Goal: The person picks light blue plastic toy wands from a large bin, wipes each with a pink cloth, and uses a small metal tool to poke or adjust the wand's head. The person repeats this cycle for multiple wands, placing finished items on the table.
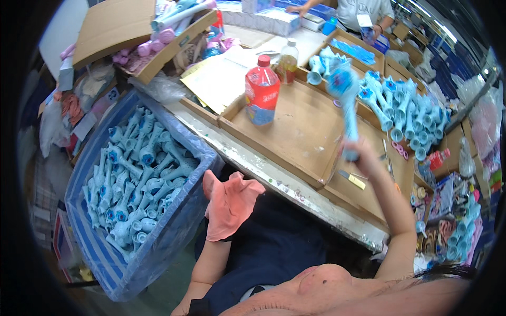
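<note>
Above the work table, my right hand (361, 158) grips the narrow end of a light blue plastic toy piece (347, 105), its bulb-shaped head pointing up with a darker blue and red ornament; motion blurs it. Salmon-pink fabric (232, 203), either a loose glove or a cloth, covers my left hand, which is near the table's front edge beside the blue-lined bin (184, 224). Its fingers are hidden. Many similar light blue pieces (142, 179) fill that bin. More of them (408, 105) lie in rows at the right back of the table.
A shallow cardboard tray (300, 131) bears a red-labelled bottle (262, 92); another bottle (288, 60) of amber liquid stands behind. A yellow-handled blade (352, 179) lies right of the tray. Cardboard boxes (168, 45) with pink parts crowd the left back. Across the table stands another person (363, 13).
</note>
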The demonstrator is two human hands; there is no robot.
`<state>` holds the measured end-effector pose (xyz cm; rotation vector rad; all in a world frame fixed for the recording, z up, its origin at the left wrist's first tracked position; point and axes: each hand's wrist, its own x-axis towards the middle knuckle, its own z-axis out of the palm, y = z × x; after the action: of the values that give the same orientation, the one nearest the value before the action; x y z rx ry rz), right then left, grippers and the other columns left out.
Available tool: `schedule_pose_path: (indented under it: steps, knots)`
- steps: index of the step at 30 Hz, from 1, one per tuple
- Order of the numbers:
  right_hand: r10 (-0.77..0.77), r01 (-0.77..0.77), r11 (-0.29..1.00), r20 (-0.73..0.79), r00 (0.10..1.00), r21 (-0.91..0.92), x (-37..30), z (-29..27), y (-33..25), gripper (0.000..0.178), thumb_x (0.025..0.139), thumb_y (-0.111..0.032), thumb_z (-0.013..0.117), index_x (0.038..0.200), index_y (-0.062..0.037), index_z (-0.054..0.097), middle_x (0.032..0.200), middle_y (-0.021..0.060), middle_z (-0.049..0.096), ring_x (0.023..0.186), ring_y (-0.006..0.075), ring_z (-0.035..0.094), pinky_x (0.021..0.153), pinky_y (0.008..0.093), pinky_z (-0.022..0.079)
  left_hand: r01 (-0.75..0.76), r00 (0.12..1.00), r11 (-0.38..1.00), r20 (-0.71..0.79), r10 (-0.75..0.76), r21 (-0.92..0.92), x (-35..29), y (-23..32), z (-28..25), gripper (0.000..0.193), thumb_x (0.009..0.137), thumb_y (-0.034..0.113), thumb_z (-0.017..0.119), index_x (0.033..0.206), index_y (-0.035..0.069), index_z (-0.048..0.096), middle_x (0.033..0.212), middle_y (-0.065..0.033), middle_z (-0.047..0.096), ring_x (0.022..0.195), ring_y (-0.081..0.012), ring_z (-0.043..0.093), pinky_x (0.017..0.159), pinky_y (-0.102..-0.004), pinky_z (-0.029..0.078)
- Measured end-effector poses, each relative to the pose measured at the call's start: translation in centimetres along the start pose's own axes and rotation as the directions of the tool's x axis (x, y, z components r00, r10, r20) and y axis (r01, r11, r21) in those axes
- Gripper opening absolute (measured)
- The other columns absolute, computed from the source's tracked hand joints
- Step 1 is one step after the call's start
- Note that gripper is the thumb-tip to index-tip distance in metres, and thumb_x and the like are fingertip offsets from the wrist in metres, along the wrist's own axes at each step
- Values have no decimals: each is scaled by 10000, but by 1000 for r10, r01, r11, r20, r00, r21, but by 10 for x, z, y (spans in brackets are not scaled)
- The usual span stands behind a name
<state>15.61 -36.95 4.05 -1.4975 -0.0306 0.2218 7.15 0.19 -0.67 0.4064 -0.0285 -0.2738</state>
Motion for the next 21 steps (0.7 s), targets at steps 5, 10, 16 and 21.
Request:
schedule_pose_path:
  steps: [5,10,16,21]
  knots:
    - [72,-73,997,-384,920,11,177,-140,-19,303,853,-419,749,979,-160,658,863,-18,678,759,112,631,595,275,445,-14,997,1000,-74,13,-6,-28,10,-1,628,1057,507,441,965,-70,671,971,-56,608,1007,-305,632,987,-382,462]
    - [-51,81,996,-523,851,35,274,-240,33,420,870,-307,771,1203,-72,670,1117,69,716,927,240,694,713,323,538,-139,982,990,-121,143,39,-61,33,-7,710,1063,581,314,1025,-34,667,995,-79,611,1006,-342,599,996,-412,422]
    - [-744,349,620,-386,546,-703,254,-178,31,321,981,-207,662,1161,55,616,1066,110,657,926,185,606,820,329,502,-343,919,934,-168,356,103,-83,70,-5,777,1041,654,238,948,-14,624,861,-115,551,907,-308,519,956,-399,416]
    - [-690,662,50,453,564,-748,145,23,9,156,874,-39,663,1029,-40,644,1028,115,648,930,267,630,809,354,512,-488,871,848,56,487,208,-74,166,-40,799,1046,634,227,1021,-31,671,1031,-173,688,1038,-343,608,1026,-434,417]
